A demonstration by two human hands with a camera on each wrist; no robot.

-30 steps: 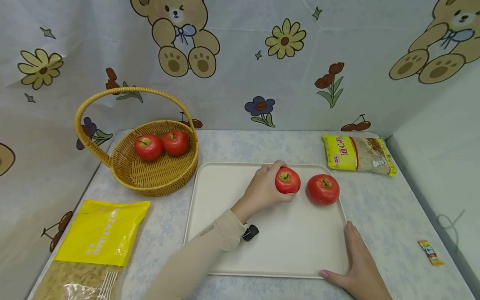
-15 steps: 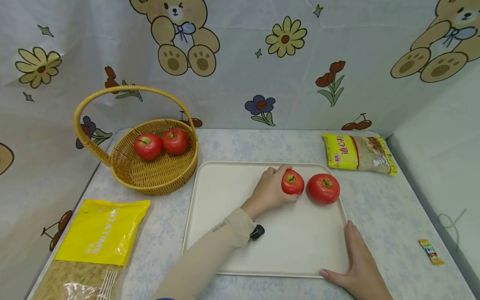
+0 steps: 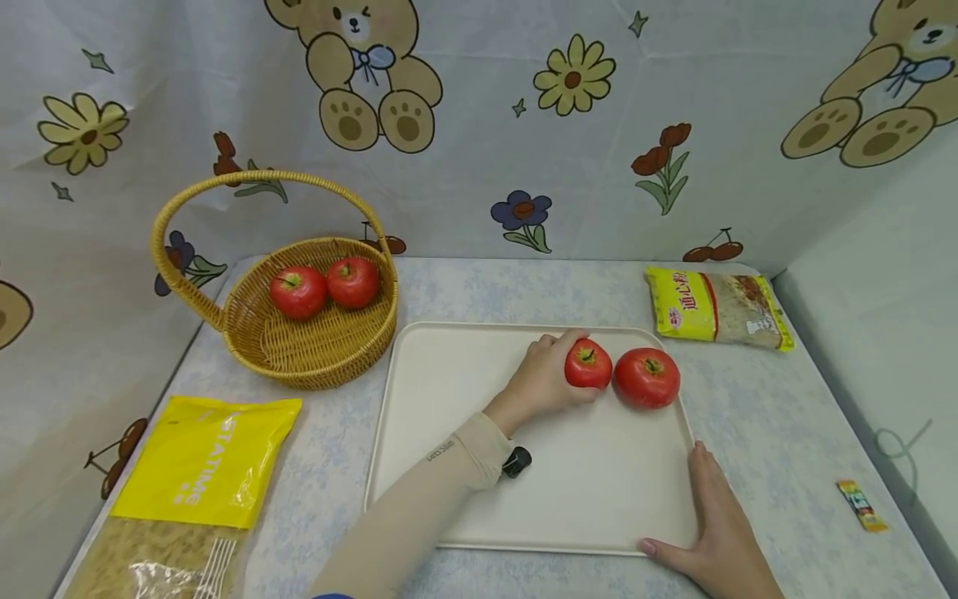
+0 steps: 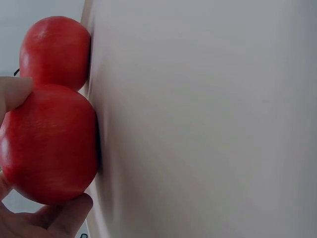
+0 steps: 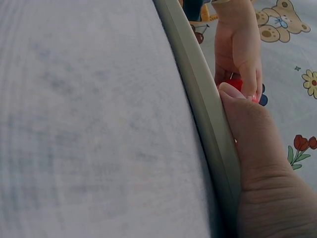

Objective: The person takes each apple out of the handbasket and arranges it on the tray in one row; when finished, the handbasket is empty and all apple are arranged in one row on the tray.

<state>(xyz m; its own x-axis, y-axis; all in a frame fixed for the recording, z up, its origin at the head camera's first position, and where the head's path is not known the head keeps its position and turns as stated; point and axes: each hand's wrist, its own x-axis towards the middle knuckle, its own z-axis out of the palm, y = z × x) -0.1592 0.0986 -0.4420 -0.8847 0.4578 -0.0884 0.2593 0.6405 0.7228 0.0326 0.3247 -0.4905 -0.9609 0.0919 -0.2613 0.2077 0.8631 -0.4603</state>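
Curling its thumb and fingers around a red apple point(image 3: 588, 363), the left hand point(image 3: 545, 374) holds it at the far right part of the white tray point(image 3: 591, 482). A second apple point(image 3: 647, 378) lies close to the tray's right rim; the two are touching or almost touching, I cannot tell exactly. In my judgement the main danger is here: if the left hand pushes too strongly rightward, the second apple may roll over the low rim onto the table point(image 3: 756, 416). The right hand point(image 3: 714, 532), with thumb and fingers spread apart, touches the tray's near right corner; a careless push there might shift the tray and set the fruit rolling. As for containers, the wicker basket point(image 3: 322, 345) stands beside the tray's far left corner, and two more apples point(image 3: 353, 283) sit inside it. Left of the tray lies a yellow bag point(image 3: 202, 466), whose clear part shows small pale pieces; beyond the tray's far right corner lies a packet point(image 3: 718, 308), its contents hard to distinguish.
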